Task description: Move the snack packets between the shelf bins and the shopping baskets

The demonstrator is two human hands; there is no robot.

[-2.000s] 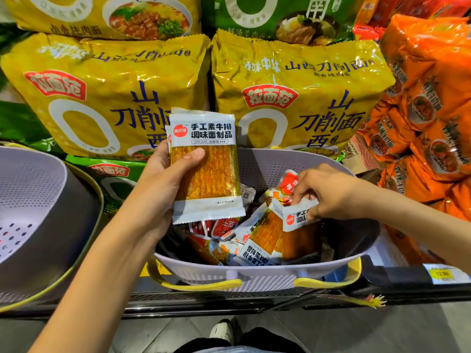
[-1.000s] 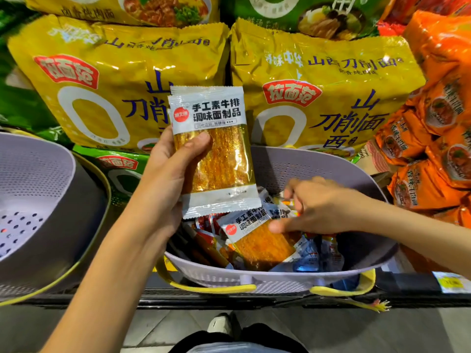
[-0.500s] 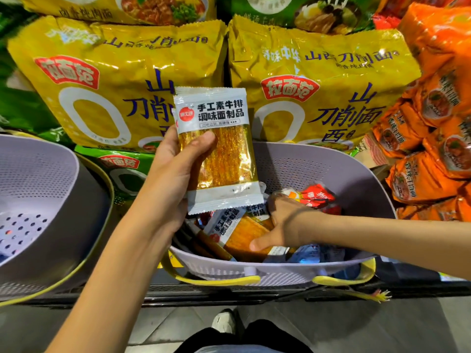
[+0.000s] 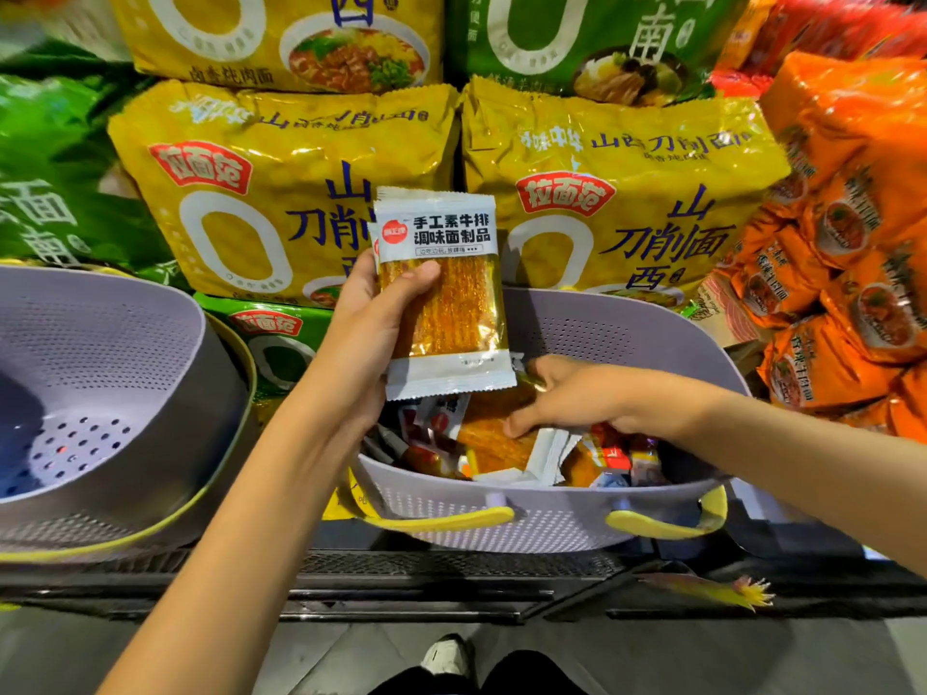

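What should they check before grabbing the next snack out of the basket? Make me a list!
1. Left hand grips the held packet, thumb across its front: ok.
2. Right hand touches an orange packet in the right basket: ok.
3. Right hand's fingers closed round that packet: cannot tell, the held packet hides them.
4. Left basket has room, its holed bottom shows: ok.
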